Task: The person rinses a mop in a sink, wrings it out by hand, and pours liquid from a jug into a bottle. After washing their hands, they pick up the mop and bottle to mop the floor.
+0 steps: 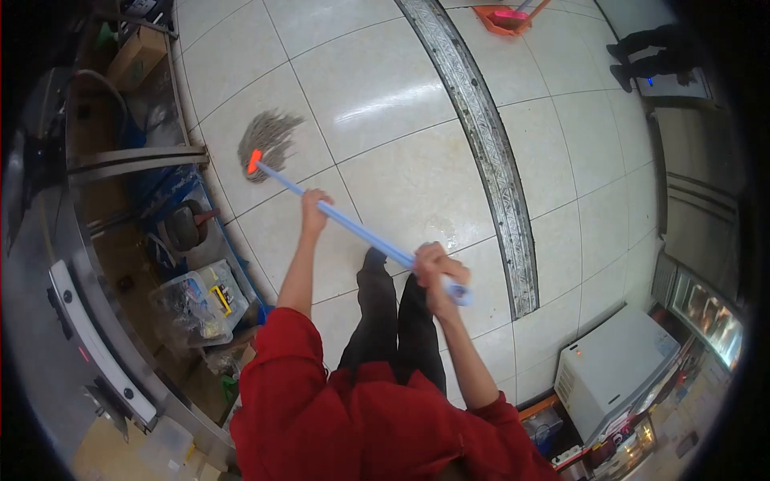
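Note:
A string mop (pixel 271 138) with grey strands and an orange clamp lies on the pale floor tiles, up and left of my feet. Its light blue handle (pixel 361 231) slants down to the right, toward my body. My left hand (pixel 315 210) is closed round the handle partway along, nearer the mop head. Close to the handle's top end, my right hand (pixel 439 268) wraps round it. The handle's tip shows just past the right hand.
Steel counters with open shelves line the left side, holding a plastic box (pixel 210 301) and a cardboard box (pixel 138 60). A patterned drain strip (pixel 481 120) crosses the floor. Further right are an orange dustpan (pixel 501 20), another person's legs (pixel 654 52) and a white chest appliance (pixel 613 361).

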Motion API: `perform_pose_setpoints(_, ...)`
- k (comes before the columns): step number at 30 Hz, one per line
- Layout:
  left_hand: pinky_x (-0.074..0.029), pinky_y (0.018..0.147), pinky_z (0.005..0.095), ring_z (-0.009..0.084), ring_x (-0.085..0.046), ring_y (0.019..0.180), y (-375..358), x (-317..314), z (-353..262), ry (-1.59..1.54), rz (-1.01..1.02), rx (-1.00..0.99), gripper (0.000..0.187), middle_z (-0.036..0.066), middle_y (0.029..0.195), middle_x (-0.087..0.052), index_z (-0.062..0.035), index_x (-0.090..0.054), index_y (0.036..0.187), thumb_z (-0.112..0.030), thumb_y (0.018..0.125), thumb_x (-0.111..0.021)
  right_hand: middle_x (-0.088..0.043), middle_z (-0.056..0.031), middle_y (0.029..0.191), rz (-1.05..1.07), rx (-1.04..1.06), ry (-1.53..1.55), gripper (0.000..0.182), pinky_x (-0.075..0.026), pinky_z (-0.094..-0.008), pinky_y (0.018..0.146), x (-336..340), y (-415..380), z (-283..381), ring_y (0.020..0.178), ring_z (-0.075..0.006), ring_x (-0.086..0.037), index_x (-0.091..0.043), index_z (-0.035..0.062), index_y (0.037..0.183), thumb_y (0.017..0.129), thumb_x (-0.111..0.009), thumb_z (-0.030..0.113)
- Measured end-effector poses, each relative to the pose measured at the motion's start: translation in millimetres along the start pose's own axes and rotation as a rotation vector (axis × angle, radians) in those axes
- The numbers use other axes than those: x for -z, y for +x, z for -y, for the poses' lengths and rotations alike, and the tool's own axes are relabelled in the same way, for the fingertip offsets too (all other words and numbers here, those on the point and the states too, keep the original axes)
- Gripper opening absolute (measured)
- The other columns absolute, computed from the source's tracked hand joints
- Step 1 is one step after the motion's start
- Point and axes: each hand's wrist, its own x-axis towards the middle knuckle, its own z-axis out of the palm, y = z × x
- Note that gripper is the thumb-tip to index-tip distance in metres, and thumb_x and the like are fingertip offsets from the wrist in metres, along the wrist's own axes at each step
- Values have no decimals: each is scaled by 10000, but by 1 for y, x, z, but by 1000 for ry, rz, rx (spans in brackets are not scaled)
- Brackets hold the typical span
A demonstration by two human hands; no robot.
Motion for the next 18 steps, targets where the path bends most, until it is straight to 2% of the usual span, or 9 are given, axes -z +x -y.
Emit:
perform_pose_setpoints(3, -367, 633, 392, 257, -471, 564, -28, 31, 42, 332, 143, 104, 108, 75, 528, -474, -84, -473, 505, -123, 578, -543, -485, -50, 585, 3, -123, 63, 205, -389, -255, 478, -27, -14, 11, 546, -133, -452, -443, 35, 592, 773, -532, -3)
perform_pose_setpoints(5, -354, 612, 397, 249, -464, 542, -34, 20, 39, 164, 231, 97, 119, 68, 522, -461, -87, -470, 502, -147, 583, -533, -457, -40, 555, -234, -235, 94, 211, -364, -261, 449, -25, -14, 21, 504, -132, -431, -422, 55, 601, 763, -550, 11)
perform_pose_setpoints(7, -326, 587, 387, 243, -465, 535, -41, -31, 35, -405, 102, 372, 121, 63, 514, -458, -103, -476, 486, -168, 571, -533, -372, -10, 494, -238, 12, 252, 235, -276, -254, 412, -4, 5, 44, 455, -107, -340, -361, 83, 622, 801, -498, 151)
perform_pose_setpoints(8, -311, 592, 373, 239, -472, 553, -17, -30, -27, -43, 30, 6, 113, 57, 513, -461, -117, -481, 474, -164, 561, -536, -281, 17, 452, -250, 4, 66, 281, -298, -274, 481, 9, 14, 70, 441, -112, -279, -308, 130, 625, 831, -406, 293)
perform_pose_setpoints(10, -303, 660, 418, 246, -481, 599, -3, -64, -80, -221, 192, 93, 90, 50, 523, -475, -140, -497, 473, -154, 533, -563, -223, 18, 398, -489, -9, -35, 348, -279, -276, 477, 26, 24, 126, 398, -101, -229, -237, 149, 514, 834, -318, 259)
perform_pose_setpoints(12, -332, 665, 407, 261, -482, 599, 7, -88, -138, -135, 296, -56, 213, 64, 530, -505, -145, -527, 468, -249, 648, -574, -202, 22, 399, -586, 80, 137, 374, -253, -253, 483, 52, 12, 164, 405, -93, -204, -214, 158, 470, 812, -363, 188)
perform_pose_setpoints(14, -364, 641, 423, 283, -509, 626, 6, -119, -176, -28, 586, -35, 348, 114, 480, -489, -81, -544, 482, -351, 702, -550, -188, 30, 384, -794, 180, 22, 375, -244, -236, 442, 57, 5, 193, 369, -81, -156, -217, 164, 483, 825, -368, 178)
perform_pose_setpoints(17, -357, 636, 386, 304, -521, 579, 3, -128, -202, -58, 642, -162, 321, 120, 523, -519, -113, -573, 510, -306, 759, -512, -188, 30, 385, -795, 202, -25, 385, -250, -227, 456, 80, -8, 206, 371, -75, -142, -213, 170, 477, 822, -381, 174)
perform_pose_setpoints(18, -356, 640, 391, 298, -524, 602, -8, -130, -196, -100, 516, -163, 275, 115, 545, -529, -118, -580, 531, -303, 729, -535, -188, 30, 385, -798, 196, -35, 385, -250, -227, 456, 82, -11, 201, 371, -75, -142, -213, 170, 477, 822, -381, 174)
